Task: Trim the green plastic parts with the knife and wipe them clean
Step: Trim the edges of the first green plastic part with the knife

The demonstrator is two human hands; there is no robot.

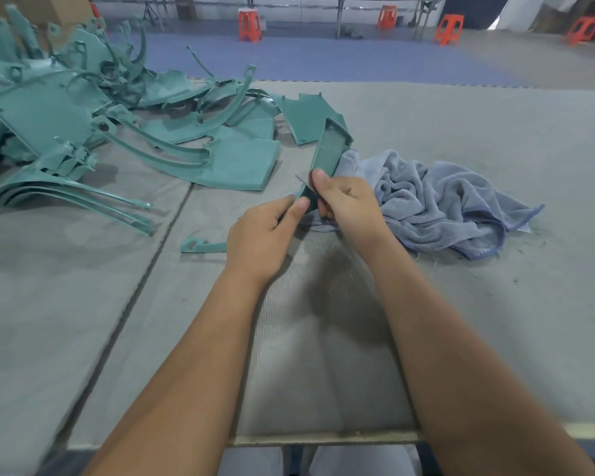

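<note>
I hold a narrow green plastic part (pixel 330 149) tilted up above the grey table (pixel 495 321). My left hand (pixel 265 235) pinches its lower end between thumb and fingers. My right hand (pixel 349 204) is curled round the knife (pixel 301 180), with its thumb pressed against the part. Only the thin blade tip shows, at the part's left edge; the handle is hidden in my fist. A crumpled blue-grey cloth (pixel 437 204) lies on the table just right of my hands.
A big pile of green plastic parts (pixel 49 108) covers the table's left and far side. One small curved green piece (pixel 203 245) lies left of my left hand. Fine shavings are scattered near the cloth. Orange stools (pixel 250 25) stand on the floor beyond.
</note>
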